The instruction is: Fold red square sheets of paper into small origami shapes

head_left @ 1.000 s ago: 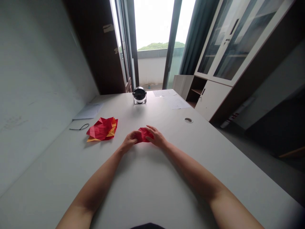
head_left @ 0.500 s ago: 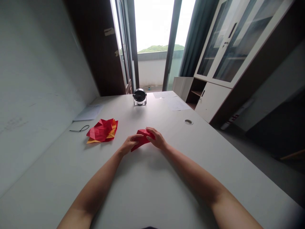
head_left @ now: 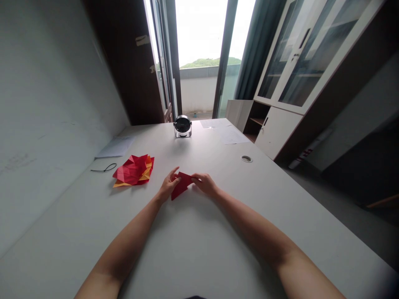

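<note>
A folded piece of red paper (head_left: 181,186) is held between my two hands, just above or on the white table; I cannot tell which. My left hand (head_left: 169,184) grips its left edge with the thumb on the near face, and the index finger sticks up past the paper. On the other side, my right hand (head_left: 204,183) pinches the paper's right corner between thumb and fingers. To the left of my hands lies a loose pile of creased red and orange paper (head_left: 133,170).
The white table (head_left: 199,249) runs toward a window. A small round fan-like device (head_left: 183,126) stands at its far end. White sheets (head_left: 233,136) lie far right, more paper (head_left: 115,147) by the left wall. A black cord loop (head_left: 106,167) and a tape roll (head_left: 247,159) flank the middle.
My right hand has slid off the paper's top to its right corner and now pinches it. The left index finger has lifted, and more of the red paper shows.
</note>
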Demonstrator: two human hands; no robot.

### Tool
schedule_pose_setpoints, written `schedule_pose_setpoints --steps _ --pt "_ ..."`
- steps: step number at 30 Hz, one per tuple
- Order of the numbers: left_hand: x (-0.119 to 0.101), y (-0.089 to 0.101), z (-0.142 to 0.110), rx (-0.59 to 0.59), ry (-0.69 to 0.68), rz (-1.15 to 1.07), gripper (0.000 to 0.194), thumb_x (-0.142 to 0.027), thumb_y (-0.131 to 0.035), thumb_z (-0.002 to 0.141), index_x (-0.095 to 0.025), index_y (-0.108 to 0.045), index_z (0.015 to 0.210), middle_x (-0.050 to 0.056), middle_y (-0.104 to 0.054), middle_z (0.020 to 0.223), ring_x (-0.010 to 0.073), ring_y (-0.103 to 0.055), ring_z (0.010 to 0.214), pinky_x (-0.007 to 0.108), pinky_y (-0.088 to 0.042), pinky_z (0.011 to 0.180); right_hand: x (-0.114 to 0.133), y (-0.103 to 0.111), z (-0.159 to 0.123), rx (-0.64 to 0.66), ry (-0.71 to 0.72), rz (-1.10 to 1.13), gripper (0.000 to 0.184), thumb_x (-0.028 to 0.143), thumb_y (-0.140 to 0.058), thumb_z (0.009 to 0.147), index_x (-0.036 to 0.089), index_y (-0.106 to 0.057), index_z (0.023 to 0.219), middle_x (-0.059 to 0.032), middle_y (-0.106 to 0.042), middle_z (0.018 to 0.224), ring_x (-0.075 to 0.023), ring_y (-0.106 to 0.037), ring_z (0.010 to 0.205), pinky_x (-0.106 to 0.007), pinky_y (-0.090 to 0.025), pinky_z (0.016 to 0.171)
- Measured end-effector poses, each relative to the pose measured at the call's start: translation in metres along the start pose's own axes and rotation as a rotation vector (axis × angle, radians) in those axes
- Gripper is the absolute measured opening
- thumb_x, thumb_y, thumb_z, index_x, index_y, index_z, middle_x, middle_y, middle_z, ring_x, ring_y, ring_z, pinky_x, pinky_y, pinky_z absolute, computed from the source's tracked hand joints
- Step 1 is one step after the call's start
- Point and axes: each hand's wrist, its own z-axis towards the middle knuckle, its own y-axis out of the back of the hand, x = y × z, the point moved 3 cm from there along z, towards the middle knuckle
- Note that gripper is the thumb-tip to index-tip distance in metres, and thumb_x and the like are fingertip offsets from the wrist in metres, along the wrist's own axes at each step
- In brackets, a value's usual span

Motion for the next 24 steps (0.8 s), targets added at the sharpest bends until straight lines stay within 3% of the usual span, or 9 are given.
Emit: schedule_pose_setpoints --steps 3,9,13,18,24 --pt "0.003 0.000 0.000 -0.030 0.023 0.072 0.050 -0.048 -0.069 0.081 -0.014 -0.063 0.118 0.009 -0.071 0.097 0.0228 -0.069 0.075 0.037 -0.060 0.064 0.000 -0.002 -0.001 0.016 -0.019 0.002 0.020 0.024 -0.054 0.091 0.021 -0.074 0.092 -0.0013 -0.074 0.079 -0.0147 -0.064 0.068 -0.024 -0.045 0.067" --pt "0.000 -0.001 -0.001 -0.057 -0.163 0.464 0.029 -0.044 -0.064 0.084 -0.015 -0.069 0.086 0.003 -0.069 0.077 0.0164 -0.061 0.069 0.025 -0.048 0.061 0.000 -0.010 -0.001 0.074 0.015 -0.069 0.020 0.026 -0.056 0.090 0.020 -0.074 0.089 -0.0016 -0.071 0.075 -0.0130 -0.060 0.065 -0.023 -0.041 0.065" --pt "-0.001 -0.004 -0.002 -0.043 -0.196 0.619 0.031 -0.044 -0.058 0.087 -0.017 -0.066 0.077 0.000 -0.063 0.067 0.0146 -0.053 0.064 0.023 -0.040 0.058 0.003 -0.013 -0.001 0.091 0.035 -0.107 0.024 0.030 -0.053 0.094 0.018 -0.072 0.087 -0.0021 -0.069 0.073 -0.0124 -0.056 0.064 -0.023 -0.038 0.064" --pt "-0.006 -0.005 -0.004 -0.064 -0.220 0.635 0.042 -0.049 -0.054 0.090 -0.017 -0.060 0.063 -0.002 -0.050 0.058 0.0126 -0.042 0.058 0.024 -0.032 0.055 0.012 -0.018 -0.004 0.112 0.057 -0.150 0.030 0.035 -0.051 0.095 0.019 -0.066 0.075 0.0005 -0.061 0.064 -0.0109 -0.047 0.058 -0.022 -0.032 0.059" --pt "-0.013 -0.009 -0.006 -0.099 -0.273 0.613 0.035 -0.046 -0.063 0.085 -0.019 -0.062 0.062 0.000 -0.053 0.059 0.0147 -0.044 0.061 0.025 -0.036 0.060 0.017 -0.019 -0.004 0.092 0.039 -0.113 0.037 0.040 -0.047 0.095 0.019 -0.059 0.068 0.0020 -0.054 0.059 -0.0114 -0.042 0.056 -0.023 -0.031 0.059"
